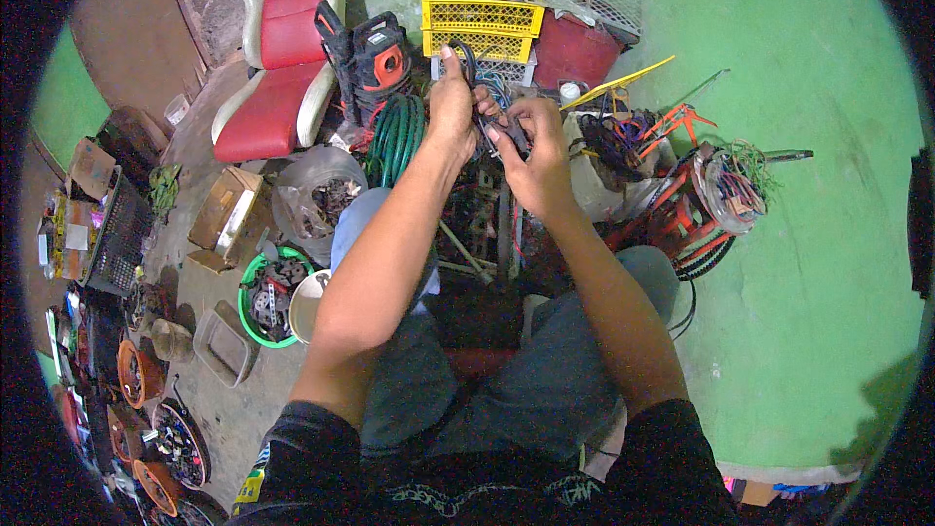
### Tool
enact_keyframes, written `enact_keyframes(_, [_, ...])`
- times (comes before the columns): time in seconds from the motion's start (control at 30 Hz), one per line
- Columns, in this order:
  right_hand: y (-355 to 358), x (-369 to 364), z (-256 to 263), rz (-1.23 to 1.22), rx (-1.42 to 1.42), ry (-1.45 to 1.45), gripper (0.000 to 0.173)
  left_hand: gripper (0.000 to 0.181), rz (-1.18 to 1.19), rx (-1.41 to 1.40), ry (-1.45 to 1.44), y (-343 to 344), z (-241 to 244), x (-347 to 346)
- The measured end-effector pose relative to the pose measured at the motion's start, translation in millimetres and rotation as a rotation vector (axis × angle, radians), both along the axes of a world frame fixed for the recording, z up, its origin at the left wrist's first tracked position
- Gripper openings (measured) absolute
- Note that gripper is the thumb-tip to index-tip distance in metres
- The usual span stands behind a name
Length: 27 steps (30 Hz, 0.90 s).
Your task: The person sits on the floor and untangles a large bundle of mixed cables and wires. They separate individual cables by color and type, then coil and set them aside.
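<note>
My left hand (pixel 454 109) grips a looped black cable (pixel 465 55), thumb pointing up and away from me. My right hand (pixel 539 153) pinches a small dark part (pixel 517 134) between thumb and fingers, close beside the left hand's fingers. Whether the cable joins that part cannot be made out. Both hands are raised above my knees. Below them a dark metal frame (pixel 504 223) stands between my legs, partly hidden by my forearms. Behind the left wrist lies a coiled green hose (pixel 397 139).
An orange-and-black pressure washer (pixel 380 62) and a red-and-white seat (pixel 292 51) stand at the back left. Yellow crates (pixel 482 14) are stacked ahead. A green basin (pixel 252 321) of metal parts sits left; an orange metal frame (pixel 679 212) with wires stands right, by a green wall (pixel 818 270).
</note>
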State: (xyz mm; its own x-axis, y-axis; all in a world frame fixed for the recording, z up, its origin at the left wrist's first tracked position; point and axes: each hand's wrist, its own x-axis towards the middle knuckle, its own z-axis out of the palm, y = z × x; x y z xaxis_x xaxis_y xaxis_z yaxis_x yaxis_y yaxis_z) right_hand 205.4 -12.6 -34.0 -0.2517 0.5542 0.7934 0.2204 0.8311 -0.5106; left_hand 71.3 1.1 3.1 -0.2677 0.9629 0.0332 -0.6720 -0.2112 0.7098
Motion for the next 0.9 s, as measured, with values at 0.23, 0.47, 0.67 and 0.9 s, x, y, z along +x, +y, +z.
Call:
enact_keyframes(0.23, [5.4, 9.9, 2.4, 0.323, -0.303, 0.009, 0.057, 0.049, -0.267, 0.129, 0.114, -2.0, 1.3, 1.9])
enact_keyframes(0.47, [-9.3, 21.6, 26.7, 0.602, -0.901, -0.162, 0.032, 0.052, -0.508, 0.231, 0.172, -11.3, 5.4, -2.0])
enact_keyframes(0.67, [19.4, 22.8, -6.7, 0.352, -0.784, -0.180, 0.016, 0.045, -0.275, 0.172, 0.322, -9.0, 12.6, 8.5])
enact_keyframes(0.9, [21.4, 7.4, -31.5, -0.380, -0.347, -0.412, 0.040, 0.059, 0.451, 0.279, 0.723, 9.9, -25.4, 39.6])
